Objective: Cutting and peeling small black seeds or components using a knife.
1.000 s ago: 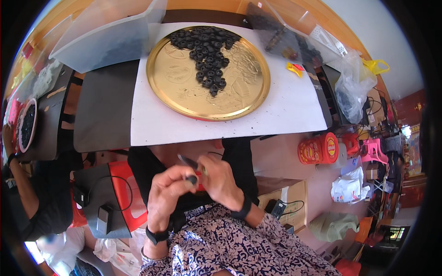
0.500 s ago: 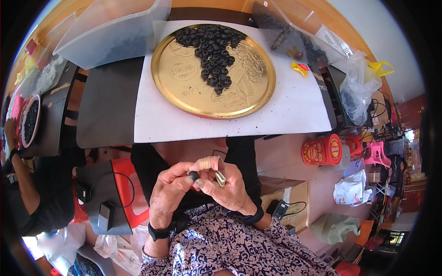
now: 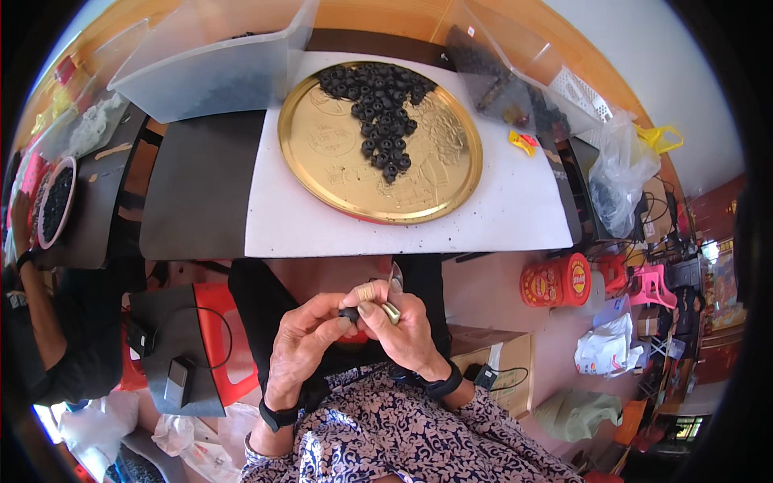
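Note:
Above my lap, my left hand (image 3: 299,342) pinches a small round black piece (image 3: 349,314) between thumb and fingertips. My right hand (image 3: 407,334) is closed round a small knife (image 3: 391,312) with a pale handle, and a bit of its blade points up past the fingers. A tan bandage wraps one right finger. Both hands meet at the black piece, which the fingers partly hide. On the table ahead, a round gold tray (image 3: 322,173) carries many similar dark pieces (image 3: 386,121), some with a visible dimple or hole.
The tray rests on a white sheet (image 3: 515,213) over a dark table. Clear plastic bins (image 3: 201,72) stand behind, left and right. A yellow-red wrapper (image 3: 522,143) lies right of the tray. On the floor are a red bucket (image 3: 555,280) and a cardboard box (image 3: 511,362). Another person's arm (image 3: 44,318) shows at left.
The picture has shifted slightly. My hands have drawn closer round the black piece, the right thumb has lifted off it, and the knife's blade now shows upright above the fingers.

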{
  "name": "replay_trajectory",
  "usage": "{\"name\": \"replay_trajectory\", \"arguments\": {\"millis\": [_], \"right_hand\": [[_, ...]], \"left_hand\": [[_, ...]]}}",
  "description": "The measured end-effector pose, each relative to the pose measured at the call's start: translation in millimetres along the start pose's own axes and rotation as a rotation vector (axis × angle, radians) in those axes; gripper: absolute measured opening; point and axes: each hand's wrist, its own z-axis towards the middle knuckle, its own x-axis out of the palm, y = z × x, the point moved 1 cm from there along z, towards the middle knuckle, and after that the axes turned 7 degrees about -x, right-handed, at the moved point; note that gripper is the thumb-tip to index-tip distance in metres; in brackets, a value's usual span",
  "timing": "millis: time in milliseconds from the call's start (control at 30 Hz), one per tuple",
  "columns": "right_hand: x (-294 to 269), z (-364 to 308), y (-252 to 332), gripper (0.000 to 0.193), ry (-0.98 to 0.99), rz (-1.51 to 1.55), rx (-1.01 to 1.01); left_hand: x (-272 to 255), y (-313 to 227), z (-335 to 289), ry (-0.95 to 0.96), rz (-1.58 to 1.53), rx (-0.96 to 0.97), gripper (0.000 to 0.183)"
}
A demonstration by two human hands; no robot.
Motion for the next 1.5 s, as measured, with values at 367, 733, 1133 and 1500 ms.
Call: {"name": "replay_trajectory", "arguments": {"millis": [367,733,1133,1500], "right_hand": [[7,59,57,0.020,0.182,-0.444,-0.209],[31,267,126,0.015,0.030,-0.228,-0.224],[-58,201,89,0.017,0.202,-1.086,-0.184],[-71,140,42,0.016,0.172,-1.344,-0.395]], "left_hand": [[5,-47,27,0.023,-0.194,0.159,0.025],[2,-42,63,-0.154,-0.372,0.228,0.023],[-3,-44,65,-0.187,-0.269,0.224,0.026],[4,-40,64,-0.195,-0.222,0.281,0.024]]}}
